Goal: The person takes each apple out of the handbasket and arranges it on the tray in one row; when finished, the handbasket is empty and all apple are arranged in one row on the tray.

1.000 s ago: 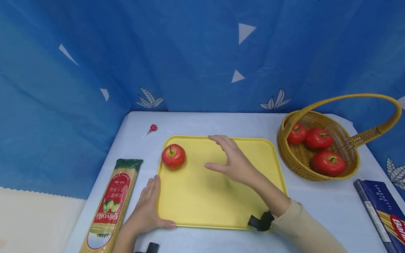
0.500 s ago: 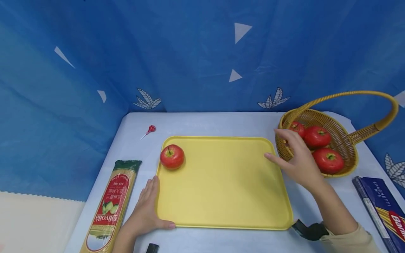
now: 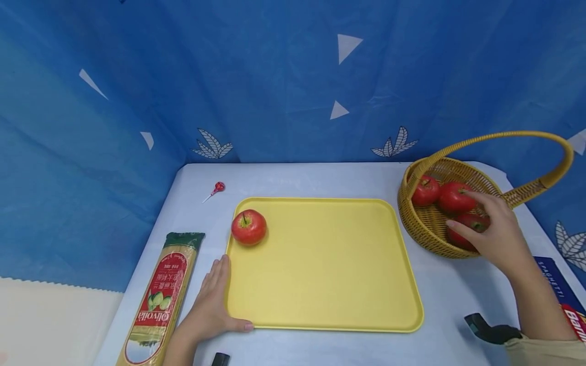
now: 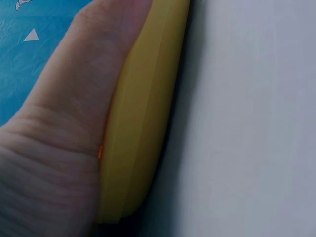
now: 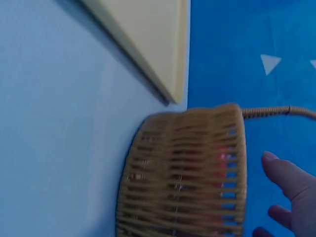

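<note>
My right hand point(image 3: 501, 236) is over the wicker basket point(image 3: 418, 239), thumb and fingers spread above the nearest red apple point(image 3: 471, 220), which it partly hides. In the right wrist view, the fingers show just beyond the basket's rim point(image 5: 241, 168), parted from one another. Two more apples lie farther back in the basket, one at the left point(image 3: 426, 190) and one in the middle point(image 3: 455, 197). My left hand point(image 3: 208, 307) rests at the near left corner of the yellow tray point(image 3: 329, 269), fingers along its side and thumb along its front edge. One apple point(image 3: 249, 227) sits at the tray's left.
A pack of spaghetti point(image 3: 160, 300) lies left of the left hand. Behind the tray is a red lollipop point(image 3: 219, 187). The blue spaghetti box point(image 3: 556, 279) is at the right, partly covered by the right forearm. The basket's tall handle point(image 3: 513, 134) arches over it.
My right hand has moved from above the tray rightward to over the basket's nearest apple. The left hand has stayed at the tray's corner.
</note>
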`<action>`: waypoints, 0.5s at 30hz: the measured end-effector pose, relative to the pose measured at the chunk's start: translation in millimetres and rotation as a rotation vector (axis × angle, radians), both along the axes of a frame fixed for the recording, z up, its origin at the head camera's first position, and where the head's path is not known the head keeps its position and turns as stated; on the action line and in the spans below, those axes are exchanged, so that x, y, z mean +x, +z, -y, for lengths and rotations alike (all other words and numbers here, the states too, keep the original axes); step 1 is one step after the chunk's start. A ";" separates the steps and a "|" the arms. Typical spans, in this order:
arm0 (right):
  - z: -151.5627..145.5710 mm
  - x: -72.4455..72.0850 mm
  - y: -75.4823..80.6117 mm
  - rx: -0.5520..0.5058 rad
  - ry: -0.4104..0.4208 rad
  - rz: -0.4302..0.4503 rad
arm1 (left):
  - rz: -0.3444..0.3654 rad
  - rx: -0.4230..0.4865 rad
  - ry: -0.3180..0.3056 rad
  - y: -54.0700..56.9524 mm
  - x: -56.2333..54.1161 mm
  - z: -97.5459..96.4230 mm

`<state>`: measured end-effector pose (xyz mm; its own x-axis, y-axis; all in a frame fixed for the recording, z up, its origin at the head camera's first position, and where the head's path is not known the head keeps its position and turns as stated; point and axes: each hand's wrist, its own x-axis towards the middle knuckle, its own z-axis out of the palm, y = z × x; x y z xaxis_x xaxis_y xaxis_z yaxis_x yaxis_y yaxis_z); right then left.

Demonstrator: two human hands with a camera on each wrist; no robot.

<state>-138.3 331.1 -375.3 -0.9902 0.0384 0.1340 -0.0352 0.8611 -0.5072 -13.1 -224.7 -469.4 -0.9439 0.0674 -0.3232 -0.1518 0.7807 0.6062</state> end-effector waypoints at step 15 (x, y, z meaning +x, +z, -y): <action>-24.5 -10.8 -19.0 0.078 -0.011 0.150 | -0.005 0.003 0.000 0.4 0.8 0.0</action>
<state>-149.1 355.6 -394.3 -0.9989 0.0443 -0.0122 0.0452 0.8979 -0.4379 -12.4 -224.7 -469.0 -0.9454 0.0685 -0.3186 -0.1488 0.7790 0.6091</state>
